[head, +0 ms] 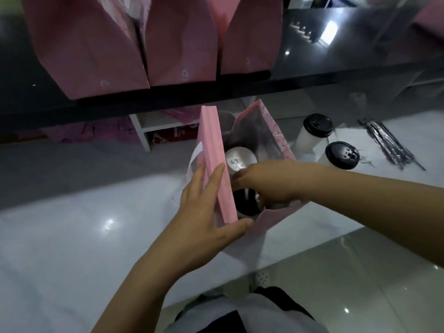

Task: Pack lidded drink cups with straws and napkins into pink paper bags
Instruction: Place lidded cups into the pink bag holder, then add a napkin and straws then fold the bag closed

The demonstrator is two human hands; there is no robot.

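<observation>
Three closed bags (168, 44) stand in a row on the dark counter (336, 56) at upper left, well apart from the work; they look finished and parked out of the way.

Left hand (206, 207): fingers straight and flat against the outside of the open bag's (271, 131) left wall, thumb spread to the near corner. It is a wide, bracing contact, not a closed grasp, judged to hold the mouth open and stop the bag sliding on the pale worktop (72, 236).

Inside the open bag are two cups: a pale lid (240, 159) at the far side and a dark lid (245, 203) at the near side.

Right hand (271, 181): reaches over the bag's right wall into the mouth, fingers bent down between the two lids. Their tips are hidden, so I cannot tell whether they hold anything. Judgement: it is seating or steadying the near cup.

To the right, two black-lidded spare cups (317, 126) stand just beside the bag, within easy reach. Straws (389, 145) lie in a loose bundle beyond them, not yet packed. Napkins cannot be made out.
</observation>
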